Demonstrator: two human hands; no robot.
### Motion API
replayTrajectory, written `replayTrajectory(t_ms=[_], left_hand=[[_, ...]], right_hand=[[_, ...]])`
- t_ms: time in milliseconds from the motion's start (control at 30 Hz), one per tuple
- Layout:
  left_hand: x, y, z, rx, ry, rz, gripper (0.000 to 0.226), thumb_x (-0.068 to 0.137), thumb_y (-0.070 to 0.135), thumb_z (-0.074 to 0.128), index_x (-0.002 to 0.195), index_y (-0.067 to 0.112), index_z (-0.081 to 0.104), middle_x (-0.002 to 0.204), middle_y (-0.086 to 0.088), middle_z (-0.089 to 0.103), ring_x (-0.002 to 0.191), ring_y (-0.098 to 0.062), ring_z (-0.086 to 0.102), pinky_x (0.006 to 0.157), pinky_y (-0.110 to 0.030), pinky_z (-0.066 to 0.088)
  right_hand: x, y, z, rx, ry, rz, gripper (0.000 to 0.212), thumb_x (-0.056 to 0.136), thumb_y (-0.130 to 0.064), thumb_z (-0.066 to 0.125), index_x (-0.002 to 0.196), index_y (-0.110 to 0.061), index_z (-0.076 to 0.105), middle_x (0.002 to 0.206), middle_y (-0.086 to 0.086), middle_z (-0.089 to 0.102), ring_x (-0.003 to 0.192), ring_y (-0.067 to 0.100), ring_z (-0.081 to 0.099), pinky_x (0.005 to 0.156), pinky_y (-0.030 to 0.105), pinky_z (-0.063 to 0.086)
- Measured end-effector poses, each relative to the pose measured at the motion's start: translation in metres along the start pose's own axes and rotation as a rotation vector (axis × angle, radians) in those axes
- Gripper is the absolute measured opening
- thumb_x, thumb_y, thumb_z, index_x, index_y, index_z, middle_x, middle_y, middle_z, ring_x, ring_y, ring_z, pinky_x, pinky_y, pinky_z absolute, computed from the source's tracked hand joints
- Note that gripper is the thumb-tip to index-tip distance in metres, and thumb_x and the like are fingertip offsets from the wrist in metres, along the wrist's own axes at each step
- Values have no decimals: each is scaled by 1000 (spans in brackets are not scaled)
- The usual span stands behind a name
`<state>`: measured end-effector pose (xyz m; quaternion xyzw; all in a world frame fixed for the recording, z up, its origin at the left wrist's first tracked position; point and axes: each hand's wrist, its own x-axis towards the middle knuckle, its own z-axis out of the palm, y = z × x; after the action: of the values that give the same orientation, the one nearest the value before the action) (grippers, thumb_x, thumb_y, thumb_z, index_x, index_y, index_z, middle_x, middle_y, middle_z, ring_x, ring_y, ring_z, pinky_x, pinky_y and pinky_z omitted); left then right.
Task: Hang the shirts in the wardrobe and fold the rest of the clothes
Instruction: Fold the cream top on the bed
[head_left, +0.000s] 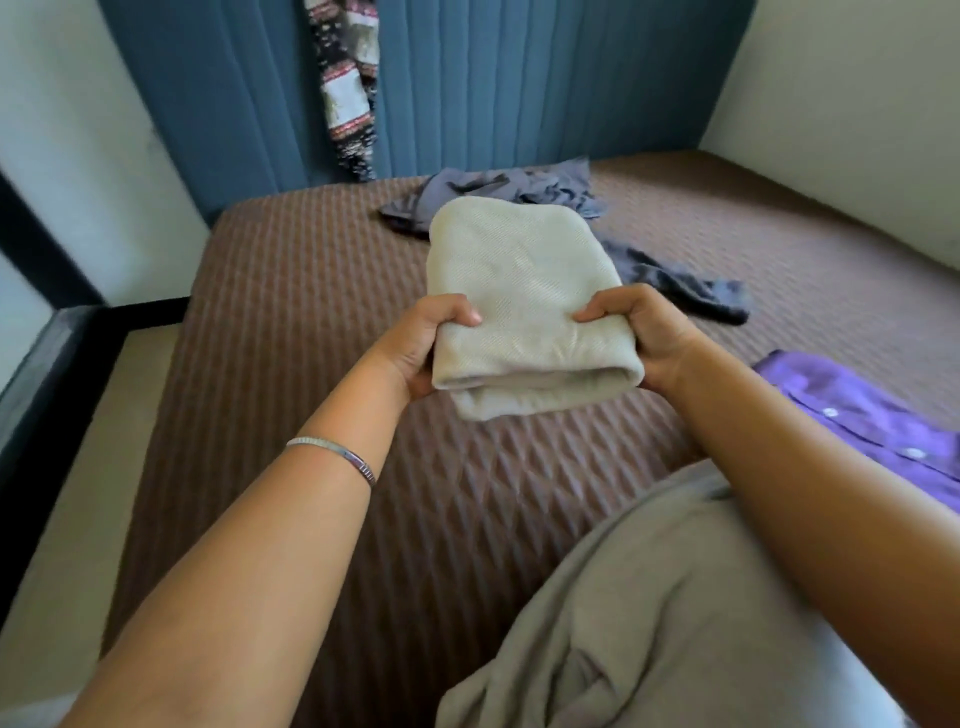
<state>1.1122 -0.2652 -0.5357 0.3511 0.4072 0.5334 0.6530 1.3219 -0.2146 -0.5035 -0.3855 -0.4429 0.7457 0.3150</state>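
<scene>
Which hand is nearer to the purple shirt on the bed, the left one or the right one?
The right hand is nearer: it grips the folded cream cloth on the side toward the purple shirt. The left hand grips the cloth's opposite edge, farther from the shirt.

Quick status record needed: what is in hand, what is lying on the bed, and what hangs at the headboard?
held: folded cream knit garment, above the bed
left hand: grips its left edge
right hand: grips its right edge
surface: brown quilted mattress
unfolded on bed: crumpled grey-blue garment; purple buttoned shirt; beige cloth
at headboard: patterned dark scarf hanging over blue padded headboard
</scene>
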Motion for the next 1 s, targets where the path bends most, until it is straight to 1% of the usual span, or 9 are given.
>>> replayTrajectory(t_ms=[233, 367, 500, 600, 700, 800, 833, 900, 1000], left_hand=[[62, -21, 145, 89, -309, -89, 48, 61, 6, 49, 107, 9, 62, 96, -11, 67, 82, -26, 66, 68, -33, 56], [74, -38, 224, 81, -415, -144, 53, 49, 3, 52, 101, 7, 61, 85, -11, 68, 71, -24, 66, 62, -29, 57], [83, -71, 292, 24, -385, -183, 87, 29, 6, 59, 116, 2, 58, 99, -18, 63, 84, -31, 63, 66, -35, 57], [80, -119, 329, -43, -217, -180, 94, 35, 1, 61, 128, 4, 50, 115, -20, 65, 93, -30, 64, 65, -35, 57], [54, -154, 341, 29, -184, -356, 66, 59, 5, 73, 121, 11, 52, 99, -11, 66, 76, -22, 62, 50, -26, 55], [45, -162, 337, 432, -466, -642, 20, 90, 29, 62, 103, 15, 57, 86, -2, 62, 70, -17, 60, 63, -32, 53], [43, -158, 333, 601, -546, -688, 24, 93, 40, 57, 94, 16, 58, 81, 0, 64, 65, -14, 60, 61, -27, 49], [47, -157, 328, 899, -459, -539, 35, 92, 49, 55, 75, 18, 58, 61, 4, 62, 54, -12, 54, 52, -22, 40], [60, -165, 325, 1087, -74, 211, 35, 83, 41, 67, 62, 19, 51, 67, 3, 60, 74, -22, 59, 65, -27, 42]], right_hand=[[-92, -29, -118, 93, 310, -94, 55, 67, -3, 55, 121, -2, 60, 102, 14, 68, 88, 30, 68, 77, 44, 58], [-143, -43, -172, 97, 463, -161, 42, 77, 1, 45, 114, -6, 63, 101, 11, 70, 89, 28, 70, 72, 42, 59], [-181, -59, -229, 18, 588, -123, 44, 77, 3, 42, 116, -6, 61, 97, 10, 70, 79, 24, 71, 63, 36, 60], [-185, -74, -269, -295, 698, -52, 62, 59, 0, 57, 120, -10, 59, 105, 18, 67, 79, 28, 69, 65, 36, 59], [-171, -82, -294, -631, 693, 92, 59, 59, 8, 55, 114, -11, 63, 106, 23, 65, 84, 34, 63, 63, 41, 57], [-147, -77, -297, -946, 626, 263, 60, 66, 17, 47, 109, -22, 64, 99, 13, 67, 89, 33, 63, 76, 48, 57], [-138, -71, -297, -1060, 577, 304, 61, 66, 16, 49, 109, -25, 62, 98, 10, 66, 90, 30, 62, 78, 45, 56], [-121, -53, -300, -1247, 519, 352, 53, 69, 12, 52, 105, -26, 62, 95, 3, 65, 90, 24, 59, 74, 37, 53], [-109, -32, -310, -1396, 597, 385, 46, 80, -5, 54, 122, -22, 56, 120, 5, 60, 104, 23, 55, 82, 30, 44]])
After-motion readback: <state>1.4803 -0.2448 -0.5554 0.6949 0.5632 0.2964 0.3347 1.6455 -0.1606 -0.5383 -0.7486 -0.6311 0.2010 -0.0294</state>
